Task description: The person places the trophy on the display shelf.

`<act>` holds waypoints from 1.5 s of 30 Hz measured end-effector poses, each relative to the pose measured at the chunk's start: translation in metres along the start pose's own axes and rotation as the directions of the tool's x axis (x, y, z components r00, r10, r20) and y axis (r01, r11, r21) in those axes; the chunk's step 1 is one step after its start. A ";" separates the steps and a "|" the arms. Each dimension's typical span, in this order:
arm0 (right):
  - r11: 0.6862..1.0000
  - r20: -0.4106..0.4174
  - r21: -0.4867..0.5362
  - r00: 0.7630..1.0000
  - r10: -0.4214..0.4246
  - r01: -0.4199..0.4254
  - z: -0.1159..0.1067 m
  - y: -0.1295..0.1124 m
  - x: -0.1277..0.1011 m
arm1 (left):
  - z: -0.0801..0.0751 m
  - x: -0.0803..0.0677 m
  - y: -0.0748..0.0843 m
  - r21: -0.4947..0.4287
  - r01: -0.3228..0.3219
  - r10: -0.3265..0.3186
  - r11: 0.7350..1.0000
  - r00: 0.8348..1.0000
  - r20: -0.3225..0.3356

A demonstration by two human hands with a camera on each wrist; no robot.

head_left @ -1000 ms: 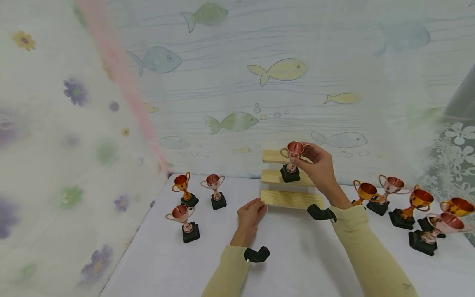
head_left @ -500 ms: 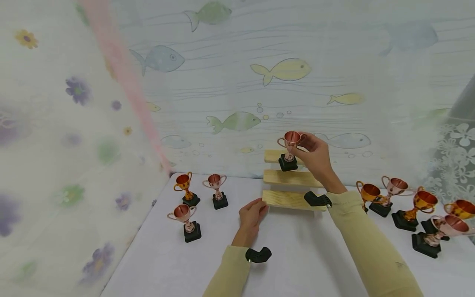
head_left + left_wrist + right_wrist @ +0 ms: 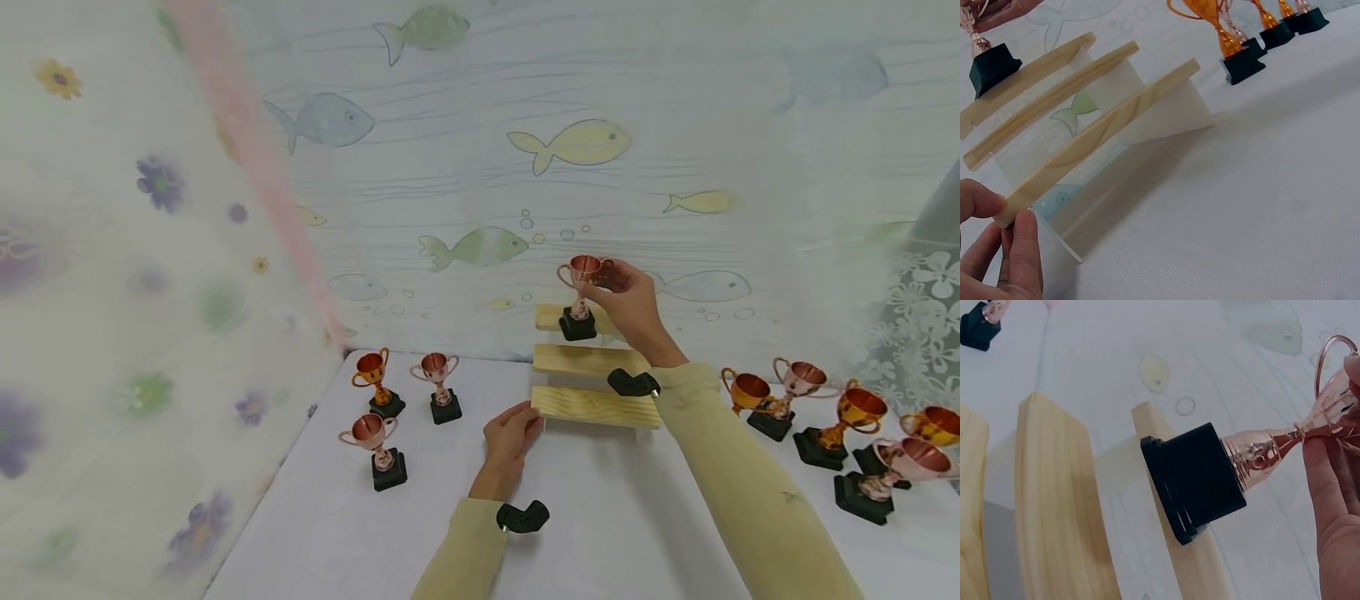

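My right hand [image 3: 632, 304] holds a rose-gold trophy cup [image 3: 579, 302] by its bowl and stem. The trophy's black base [image 3: 1200, 481] is right at the top step of a three-step wooden stand [image 3: 596, 405], near that step's left end. With thumb and fingers, my left hand [image 3: 510, 437] pinches the left end of the lowest wooden step [image 3: 1094, 140]. The stand has pale, see-through side panels under its planks.
To the left stand a gold trophy [image 3: 372, 371] and two rose-gold trophies [image 3: 438, 387]. Several gold and rose-gold trophies [image 3: 843, 412] are grouped on the right. A fish-patterned curtain [image 3: 465, 167] hangs behind the white table [image 3: 315, 533].
My right hand has lifted the rose-gold trophy from in front of the middle step up to the top step, moving slightly left. The left hand keeps its place on the stand.
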State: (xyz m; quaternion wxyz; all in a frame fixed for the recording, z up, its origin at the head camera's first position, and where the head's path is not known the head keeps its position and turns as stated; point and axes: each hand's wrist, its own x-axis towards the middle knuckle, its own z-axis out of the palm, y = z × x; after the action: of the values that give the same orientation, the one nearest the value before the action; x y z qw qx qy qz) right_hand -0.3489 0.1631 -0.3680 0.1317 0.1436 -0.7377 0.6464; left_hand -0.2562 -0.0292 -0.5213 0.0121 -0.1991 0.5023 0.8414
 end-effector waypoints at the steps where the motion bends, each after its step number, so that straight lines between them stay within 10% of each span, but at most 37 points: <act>1: 1.000 0.007 -0.007 1.000 0.004 -0.004 0.000 0.000 0.002 | 0.000 0.001 0.000 0.002 0.002 -0.002 1.000 1.000 -0.001; 30: 0.996 0.146 0.043 0.987 0.068 -0.075 0.006 0.005 0.028 | -0.001 -0.003 0.002 0.013 0.011 -0.011 1.000 1.000 0.013; 45: 0.990 0.027 0.126 0.998 0.055 -0.058 0.025 -0.017 0.019 | -0.003 -0.002 0.000 0.011 0.000 0.000 1.000 1.000 0.010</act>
State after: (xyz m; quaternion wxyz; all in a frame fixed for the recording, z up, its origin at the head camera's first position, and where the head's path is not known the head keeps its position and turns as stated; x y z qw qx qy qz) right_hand -0.3607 0.1359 -0.3486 0.0954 0.1384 -0.7005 0.6936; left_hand -0.2538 -0.0310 -0.5218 0.0157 -0.1948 0.5068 0.8396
